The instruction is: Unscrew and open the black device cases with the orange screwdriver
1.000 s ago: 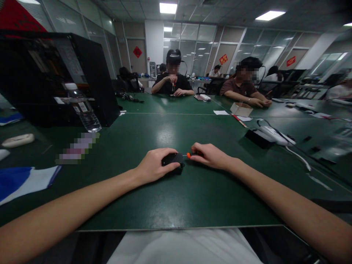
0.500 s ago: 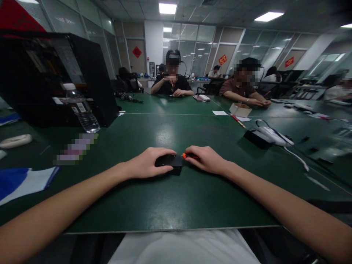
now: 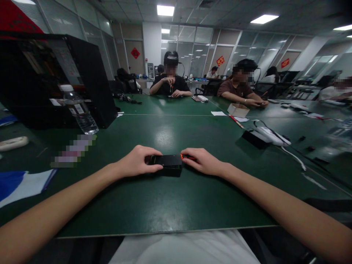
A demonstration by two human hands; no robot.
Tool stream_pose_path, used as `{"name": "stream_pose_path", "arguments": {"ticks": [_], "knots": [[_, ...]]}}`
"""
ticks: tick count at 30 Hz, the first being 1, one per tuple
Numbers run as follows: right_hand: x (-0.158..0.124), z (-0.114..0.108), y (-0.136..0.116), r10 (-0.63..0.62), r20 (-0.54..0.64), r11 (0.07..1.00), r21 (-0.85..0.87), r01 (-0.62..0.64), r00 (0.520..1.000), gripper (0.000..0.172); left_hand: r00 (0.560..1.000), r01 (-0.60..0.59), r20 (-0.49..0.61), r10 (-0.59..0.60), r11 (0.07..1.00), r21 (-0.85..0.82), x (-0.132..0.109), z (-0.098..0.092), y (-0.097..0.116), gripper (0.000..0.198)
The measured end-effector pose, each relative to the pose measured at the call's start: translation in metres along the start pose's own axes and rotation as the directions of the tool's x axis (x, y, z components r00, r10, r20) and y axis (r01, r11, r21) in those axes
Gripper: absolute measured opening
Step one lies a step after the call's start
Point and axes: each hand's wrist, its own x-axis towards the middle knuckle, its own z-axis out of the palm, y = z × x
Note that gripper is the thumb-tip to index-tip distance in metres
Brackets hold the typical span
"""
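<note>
- Currently, a flat black box [image 3: 169, 161] is being held down on the green table [image 3: 176, 205], lying at the middle of the table's near half, a little back from its near edge.
- The box is being gripped at its left end by the left hand [image 3: 137, 161], with the thumb and fingers closed over that end and the palm resting on the table.
- An orange-handled tool [image 3: 183, 157] is being pinched by the right hand [image 3: 203, 163], whose fingers are closed together around it. Only the orange tip of the handle is showing.
- The tool is being pressed against the right end of the box. Its working tip is hidden, so what it is engaging cannot be told.
- As a judgement, the step in hand is fine tool work at the box's right end, with the box being steadied flat.
- Any further move is judged to call for the box being pinned without sliding on the table and the tool being kept in line with that end.
- A water bottle [image 3: 78, 110] is standing on the table's left part, and two seated people [image 3: 170, 82] are working at the table's far side.
</note>
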Motion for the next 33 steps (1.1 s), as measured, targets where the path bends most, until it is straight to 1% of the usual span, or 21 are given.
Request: {"name": "stream_pose_path", "arguments": {"ticks": [2,5,9,11,13,17,20,24,30,33], "knots": [[-0.001,-0.001,0.004,-0.01,0.018,1.0,-0.023,0.01,1.0,0.029,1.0,0.017,-0.01,-0.017,0.999,-0.029,0.0,0.003,0.001,0.039],[-0.002,-0.003,0.009,-0.072,-0.007,0.986,-0.151,0.071,0.997,0.031,0.999,0.03,-0.021,-0.031,0.998,-0.054,0.0,0.007,0.001,0.039],[-0.002,-0.005,0.005,-0.185,-0.076,0.919,-0.366,0.145,0.98,0.031,0.999,0.036,-0.033,-0.038,0.997,-0.073,0.0,0.01,0.001,0.04],[-0.001,-0.004,0.0,-0.216,-0.087,0.897,-0.412,0.163,0.972,0.031,0.999,0.037,-0.036,-0.04,0.996,-0.082,0.0,0.011,0.001,0.04],[0.0,-0.003,-0.003,-0.204,-0.075,0.913,-0.374,0.162,0.976,0.03,0.998,0.04,-0.038,-0.043,0.995,-0.089,0.0,0.011,0.002,0.04],[0.001,-0.002,-0.003,-0.141,0.002,0.971,-0.193,0.138,0.99,0.03,0.997,0.053,-0.044,-0.057,0.994,-0.099,0.0,0.012,0.003,0.04],[0.001,0.0,-0.001,-0.116,0.058,0.982,-0.141,0.123,0.992,0.03,0.997,0.059,-0.041,-0.063,0.994,-0.094,0.0,0.012,0.004,0.042],[0.0,-0.002,0.0,-0.086,0.072,0.98,-0.173,0.097,0.994,0.032,0.998,0.05,-0.043,-0.054,0.995,-0.089,-0.001,0.012,0.003,0.043],[-0.004,-0.014,0.003,-0.069,0.07,0.962,-0.258,0.085,0.995,0.032,0.998,0.027,-0.052,-0.032,0.995,-0.098,0.0,0.013,0.002,0.041],[-0.004,-0.02,0.004,-0.016,0.097,0.955,-0.294,0.044,0.995,0.03,0.998,0.023,-0.054,-0.029,0.995,-0.096,0.0,0.013,0.003,0.042]]}}
